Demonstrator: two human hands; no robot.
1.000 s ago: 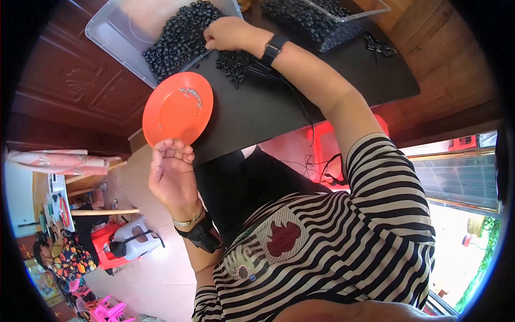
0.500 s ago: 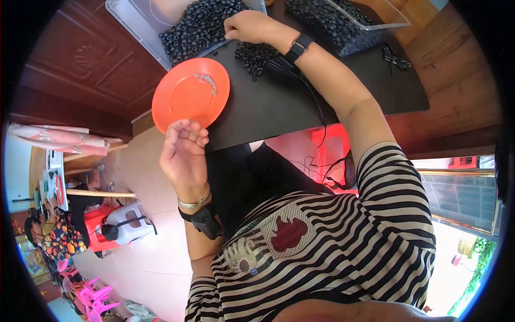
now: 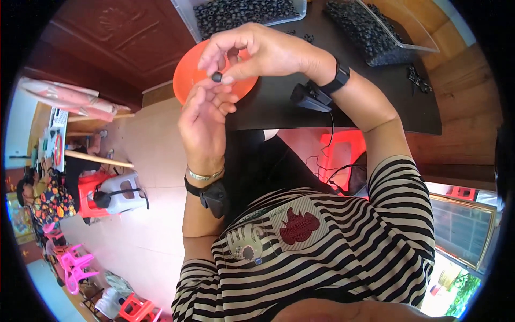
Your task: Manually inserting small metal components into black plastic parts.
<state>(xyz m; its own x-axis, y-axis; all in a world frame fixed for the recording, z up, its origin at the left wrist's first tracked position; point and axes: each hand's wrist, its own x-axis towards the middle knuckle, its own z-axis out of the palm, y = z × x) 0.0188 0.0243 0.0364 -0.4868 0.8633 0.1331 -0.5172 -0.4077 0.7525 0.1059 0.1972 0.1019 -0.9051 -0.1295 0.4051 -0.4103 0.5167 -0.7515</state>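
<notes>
Between the thumb and fingertips of my right hand (image 3: 271, 51) is a small round black plastic part (image 3: 216, 77). My left hand (image 3: 204, 129) is just below it, palm up, with fingers curled and fingertips close to the part. Whether those fingertips pinch something small is hidden. Both hands are over the near side of an orange-red plate (image 3: 185, 75), and my right hand covers much of it. Beyond the plate, a clear plastic bin (image 3: 186, 20) holds many similar black parts.
Another clear bin (image 3: 421, 47) of black parts stands at the far right of the dark table (image 3: 391, 102). Small black pieces (image 3: 417, 80) lie beside it. A red stool (image 3: 343, 153) and cables are beneath the table edge. Another person (image 3: 51, 196) sits far left.
My right hand has come back from the black parts by the bin to my left hand, now with one part in its fingers. The view has shifted slightly.
</notes>
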